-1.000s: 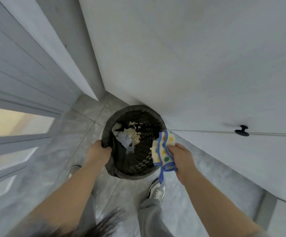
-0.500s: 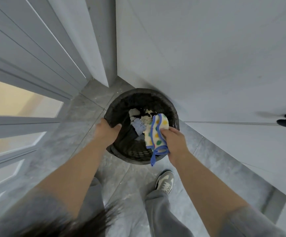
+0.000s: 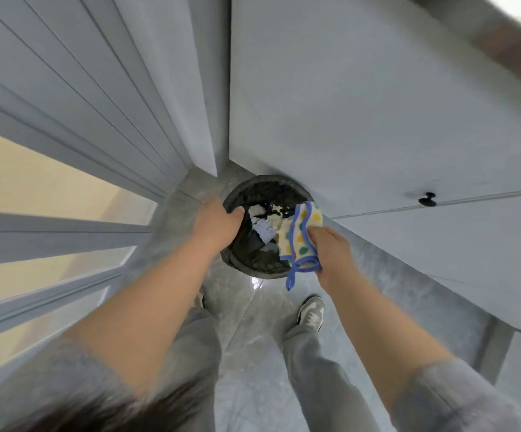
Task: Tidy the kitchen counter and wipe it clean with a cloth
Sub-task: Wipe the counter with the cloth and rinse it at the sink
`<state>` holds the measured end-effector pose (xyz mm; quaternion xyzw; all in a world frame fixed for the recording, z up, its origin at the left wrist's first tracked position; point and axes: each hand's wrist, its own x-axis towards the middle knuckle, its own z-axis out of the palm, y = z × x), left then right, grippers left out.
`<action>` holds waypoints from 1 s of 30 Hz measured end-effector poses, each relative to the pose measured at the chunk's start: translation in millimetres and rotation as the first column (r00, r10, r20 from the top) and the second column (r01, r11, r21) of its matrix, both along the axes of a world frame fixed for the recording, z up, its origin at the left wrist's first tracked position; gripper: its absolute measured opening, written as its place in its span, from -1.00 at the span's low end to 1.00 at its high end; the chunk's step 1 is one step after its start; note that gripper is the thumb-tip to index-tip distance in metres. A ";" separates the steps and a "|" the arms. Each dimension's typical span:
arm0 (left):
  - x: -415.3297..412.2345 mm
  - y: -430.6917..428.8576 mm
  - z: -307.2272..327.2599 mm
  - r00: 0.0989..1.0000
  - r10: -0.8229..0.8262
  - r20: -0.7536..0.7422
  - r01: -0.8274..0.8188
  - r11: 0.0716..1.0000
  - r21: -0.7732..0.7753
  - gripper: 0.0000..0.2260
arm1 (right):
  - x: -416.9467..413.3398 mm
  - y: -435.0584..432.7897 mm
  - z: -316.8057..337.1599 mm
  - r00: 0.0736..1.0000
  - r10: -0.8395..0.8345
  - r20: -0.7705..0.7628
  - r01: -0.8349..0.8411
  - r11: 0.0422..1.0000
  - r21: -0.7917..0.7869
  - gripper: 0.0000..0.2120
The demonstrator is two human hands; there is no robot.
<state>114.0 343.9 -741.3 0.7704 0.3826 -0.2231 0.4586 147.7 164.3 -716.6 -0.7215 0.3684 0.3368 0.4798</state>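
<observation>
A round black mesh bin (image 3: 265, 188) lined with a dark bag stands on the grey tiled floor against a cabinet front. Paper scraps and pale crumbs (image 3: 273, 218) lie inside it. My left hand (image 3: 215, 222) grips the bin's left rim, thumb over the edge. My right hand (image 3: 330, 251) holds a cream cloth (image 3: 299, 241) with coloured dots and blue edging, bunched over the bin's right side. A blue loop of the cloth hangs below my fingers.
Grey cabinet doors (image 3: 377, 120) with a black knob (image 3: 428, 200) rise on the right. A panelled door with frosted panes (image 3: 34, 188) stands at the left. My two shoes (image 3: 312, 311) are on the floor just behind the bin.
The view has pulled up and back, so the bin looks smaller and farther. The cloth has moved from the middle of the bin's opening toward its right rim. Both hands keep their grips.
</observation>
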 end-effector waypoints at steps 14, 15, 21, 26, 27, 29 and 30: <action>8.2 -91.4 269.6 0.937 -0.279 0.212 0.278 0.960 0.038 -0.58 | -37.5 -83.7 252.7 0.933 -0.182 0.310 0.099 0.959 0.264 -0.91; 9.2 -101.9 282.1 0.931 -0.281 0.233 0.284 0.959 0.022 -0.57 | -39.7 -94.4 266.3 0.918 -0.192 0.347 0.101 0.959 0.264 -0.93; 32.1 -187.1 356.9 0.853 -0.346 0.392 0.369 0.929 0.017 -0.59 | -46.1 -181.5 331.8 0.840 -0.261 0.475 0.130 0.948 0.292 -0.88; 53.3 -283.7 405.8 0.783 -0.397 0.479 0.436 0.899 0.033 -0.59 | -36.1 -275.3 370.5 0.783 -0.319 0.534 0.167 0.935 0.314 -0.85; 57.8 -306.2 413.6 0.774 -0.403 0.489 0.448 0.894 0.026 -0.58 | -31.2 -296.5 378.0 0.769 -0.324 0.551 0.173 0.935 0.309 -0.84; 66.9 -344.4 423.8 0.759 -0.414 0.502 0.472 0.881 0.014 -0.59 | -21.1 -332.1 388.5 0.742 -0.334 0.581 0.186 0.936 0.299 -0.84; 70.9 -360.1 427.5 0.757 -0.413 0.506 0.476 0.879 0.005 -0.60 | -16.4 -346.2 393.2 0.730 -0.338 0.594 0.193 0.936 0.295 -0.86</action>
